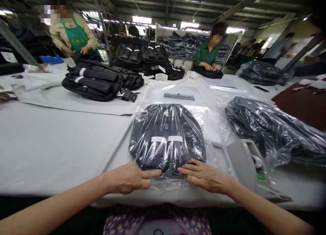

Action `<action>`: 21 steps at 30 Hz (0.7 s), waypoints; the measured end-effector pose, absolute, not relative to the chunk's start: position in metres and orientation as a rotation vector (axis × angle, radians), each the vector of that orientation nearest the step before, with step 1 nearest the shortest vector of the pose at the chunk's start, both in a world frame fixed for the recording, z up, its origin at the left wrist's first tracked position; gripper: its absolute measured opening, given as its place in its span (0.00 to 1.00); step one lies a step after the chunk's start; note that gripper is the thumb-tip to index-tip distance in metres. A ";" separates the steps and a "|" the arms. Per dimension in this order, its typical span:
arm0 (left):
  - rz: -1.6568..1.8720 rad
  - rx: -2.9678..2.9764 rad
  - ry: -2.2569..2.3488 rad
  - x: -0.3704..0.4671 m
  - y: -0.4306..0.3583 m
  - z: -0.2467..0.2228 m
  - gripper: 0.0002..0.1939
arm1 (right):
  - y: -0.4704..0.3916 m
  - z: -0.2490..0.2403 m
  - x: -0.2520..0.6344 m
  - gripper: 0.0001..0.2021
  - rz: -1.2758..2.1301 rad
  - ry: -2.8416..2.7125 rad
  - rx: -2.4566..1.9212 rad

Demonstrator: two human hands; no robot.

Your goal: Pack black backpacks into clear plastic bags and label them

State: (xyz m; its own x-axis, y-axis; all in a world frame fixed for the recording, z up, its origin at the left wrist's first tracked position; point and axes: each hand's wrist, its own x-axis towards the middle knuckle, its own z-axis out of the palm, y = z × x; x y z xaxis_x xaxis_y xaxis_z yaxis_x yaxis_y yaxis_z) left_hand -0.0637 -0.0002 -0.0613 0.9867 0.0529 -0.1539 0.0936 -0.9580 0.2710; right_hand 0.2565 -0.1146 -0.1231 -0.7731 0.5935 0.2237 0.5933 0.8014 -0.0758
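Note:
A black backpack [166, 136] lies flat in front of me inside a clear plastic bag [169, 182], with two white strips across its front. My left hand [131, 178] rests at the near left edge, its index finger stretched along the plastic and its other fingers partly curled. On the near right edge lies my right hand [203, 176], fingers spread and pressing on the plastic. Neither hand visibly grips anything. Loose plastic spreads toward me between and below the hands.
A pile of black backpacks [94, 80] stands at the back left. Plastic-wrapped bags [275, 126] lie to the right, beside a tape dispenser [254, 163]. More clear plastic bags [183, 92] lie beyond the backpack. Two co-workers handle black bags across the table [63, 143].

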 end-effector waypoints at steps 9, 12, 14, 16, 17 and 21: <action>-0.368 2.665 0.204 -0.067 0.012 -0.088 0.19 | -0.094 -0.167 0.263 0.09 -0.160 -2.564 -0.765; -0.201 2.349 0.377 -0.064 0.014 -0.084 0.17 | -0.094 -0.164 0.260 0.13 0.053 -2.399 -0.891; -0.054 2.148 0.561 -0.061 0.014 -0.082 0.17 | -0.097 -0.159 0.257 0.17 0.242 -2.217 -1.062; 0.073 1.997 0.728 -0.059 0.014 -0.084 0.20 | -0.100 -0.156 0.255 0.14 0.420 -2.013 -1.213; 0.128 1.937 0.789 -0.058 0.014 -0.085 0.21 | -0.101 -0.154 0.254 0.12 0.499 -1.910 -1.266; 0.294 1.722 0.917 -0.051 0.010 -0.089 0.21 | -0.101 -0.145 0.249 0.12 0.695 -1.541 -1.388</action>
State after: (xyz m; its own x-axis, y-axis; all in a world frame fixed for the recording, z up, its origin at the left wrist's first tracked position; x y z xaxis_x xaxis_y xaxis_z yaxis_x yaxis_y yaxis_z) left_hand -0.0506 0.0101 -0.0888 0.6687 0.7015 -0.2465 0.4271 -0.0910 0.8996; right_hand 0.2494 -0.1008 -0.1446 0.0578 0.9648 0.2567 0.4463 0.2050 -0.8711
